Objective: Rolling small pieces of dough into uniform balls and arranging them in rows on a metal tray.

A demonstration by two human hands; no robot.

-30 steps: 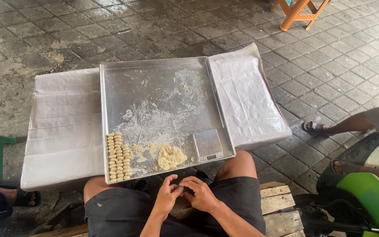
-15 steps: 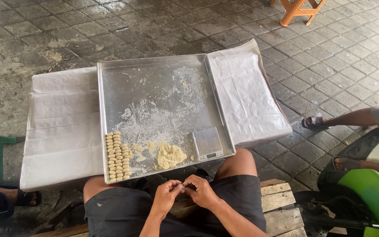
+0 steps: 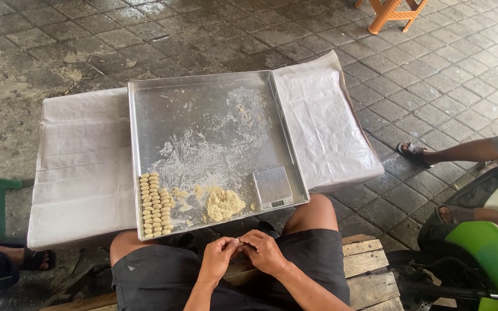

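I see my left hand [image 3: 217, 259] and right hand [image 3: 266, 251] meeting over my lap, fingertips pinched together, apparently around a small bit of dough; the piece itself is hidden, so I cannot tell its shape. The dough lump [image 3: 223, 204] lies in the near part of the metal tray [image 3: 145, 115], between the rows of shaped pieces [image 3: 155, 205] at the near left corner and the small digital scale [image 3: 272, 188] at the near right.

My worry is that the hands work off the tray, so a slipped piece would drop onto my shorts [image 3: 162, 276] or the wet paving [image 3: 59, 40]. The tray's near edge overhangs the table [image 3: 82, 150]; a knee bump could tip it.

No packages, labels or signs show.
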